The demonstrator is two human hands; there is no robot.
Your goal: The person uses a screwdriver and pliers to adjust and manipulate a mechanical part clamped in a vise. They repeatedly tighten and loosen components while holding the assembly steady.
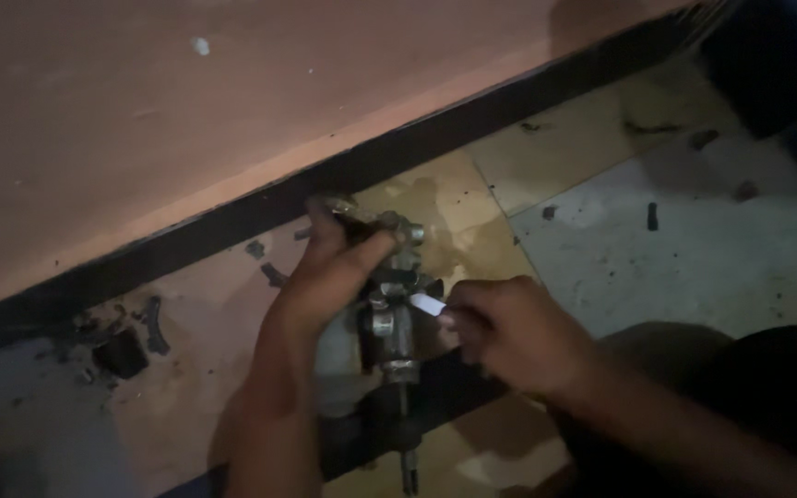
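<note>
A grimy metal part (397, 327), with a valve-like body and a shaft pointing toward me, stands on the tiled floor. My left hand (334, 272) grips its upper end from the left, thumb over the top fitting. My right hand (509, 332) pinches a small white strip (428, 303) and holds its tip against the middle of the part. The scene is dim.
A pinkish wall (186, 101) with a black skirting band (232, 221) runs diagonally behind. Dark scraps and small debris (131, 346) lie at the left near the skirting. Stained yellow and grey floor tiles (694, 240) spread right. My dark-clothed knee (749, 387) is at lower right.
</note>
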